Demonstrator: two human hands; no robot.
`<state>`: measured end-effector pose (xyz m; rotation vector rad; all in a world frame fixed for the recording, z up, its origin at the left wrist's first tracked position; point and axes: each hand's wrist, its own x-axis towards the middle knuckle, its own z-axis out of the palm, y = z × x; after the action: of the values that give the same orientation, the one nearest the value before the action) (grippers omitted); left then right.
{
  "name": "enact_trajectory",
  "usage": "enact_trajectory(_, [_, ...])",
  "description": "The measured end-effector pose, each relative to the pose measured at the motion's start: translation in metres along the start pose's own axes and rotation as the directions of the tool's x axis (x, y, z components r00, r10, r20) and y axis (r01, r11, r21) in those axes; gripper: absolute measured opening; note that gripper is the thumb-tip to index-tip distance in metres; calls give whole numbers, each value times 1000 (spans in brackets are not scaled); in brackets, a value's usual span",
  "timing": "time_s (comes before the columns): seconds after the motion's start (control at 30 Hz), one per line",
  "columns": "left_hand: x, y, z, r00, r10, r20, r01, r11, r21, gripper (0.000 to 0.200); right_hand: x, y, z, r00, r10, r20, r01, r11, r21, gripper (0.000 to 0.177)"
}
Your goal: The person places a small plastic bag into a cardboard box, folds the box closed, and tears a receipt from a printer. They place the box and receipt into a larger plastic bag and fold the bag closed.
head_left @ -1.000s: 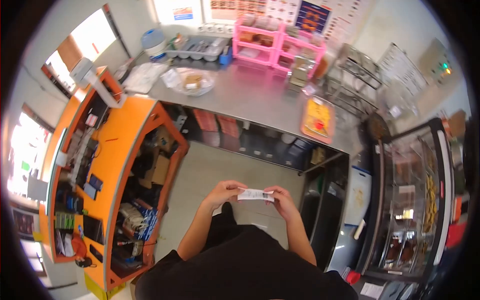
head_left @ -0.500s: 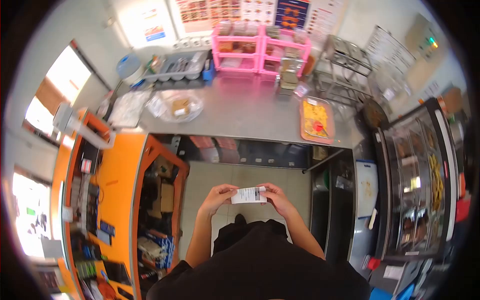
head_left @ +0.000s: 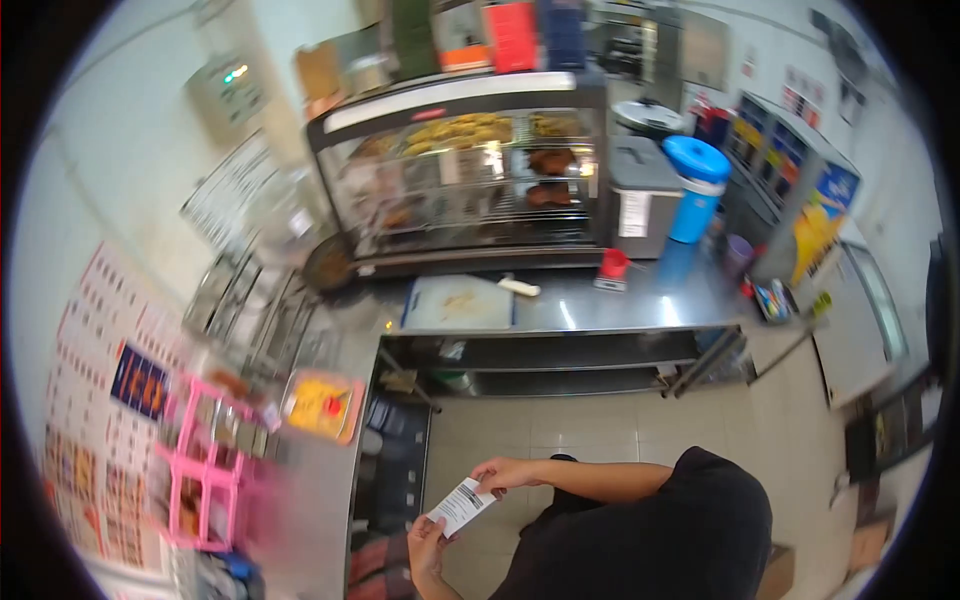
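Note:
A small white paper slip (head_left: 461, 507) with printed text is stretched between my two hands, low in the head view. My left hand (head_left: 428, 545) pinches its lower left end. At its upper right end my right hand (head_left: 503, 474) holds it between thumb and fingers. Both hands are over the floor beside the metal counter, touching nothing but the paper.
Ahead stands a glass food warmer (head_left: 460, 180) behind a white cutting board (head_left: 460, 303) on the metal counter (head_left: 590, 312). A blue-lidded container (head_left: 695, 190) is at the right. At the left are a yellow food tray (head_left: 322, 405) and pink shelves (head_left: 208, 470).
The view has swung to the right, so the food warmer is now ahead and the pink shelves are at the left. Both hands still hold the paper, which now appears tilted.

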<state>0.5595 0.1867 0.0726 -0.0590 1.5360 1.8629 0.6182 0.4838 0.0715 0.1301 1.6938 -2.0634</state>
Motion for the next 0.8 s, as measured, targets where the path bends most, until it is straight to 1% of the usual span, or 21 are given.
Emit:
enact_trajectory(0.07, [22,10,29,993,-37,108,33,999,42,20,-35,4,-18,995,19,-96,-13,998,64,27])
enact_trajectory(0.13, [42,15,59,984,-61,170,43,993,109,21,-67,11,-34,986,29,-161,-7,990,139,29])
enact_trajectory(0.23, [62,7,108,971,-81,224,36,979,198,23,-112,22,-69,973,14,-230,29,983,183,29])
enact_trajectory(0.33, [69,-7,165,970,-71,234,17,974,228,24,-150,27,-107,965,-31,-261,88,974,208,27])
enact_trajectory(0.43, [63,-36,225,974,-46,220,1,980,199,25,-175,39,-151,960,-121,-254,167,971,169,26])
enact_trajectory(0.6, [49,-94,329,994,-28,109,14,991,132,25,-258,49,-233,972,-127,-199,148,985,92,24])
enact_trajectory(0.67, [51,-117,368,993,-40,111,26,992,126,27,-290,62,-261,973,-118,-196,134,988,70,26])
enact_trajectory(0.73, [47,-136,401,993,-56,109,41,990,131,29,-317,76,-285,973,-116,-200,141,983,116,26])
enact_trajectory(0.8, [43,-142,428,993,-61,106,44,988,150,31,-340,83,-299,973,-104,-207,139,977,162,25])
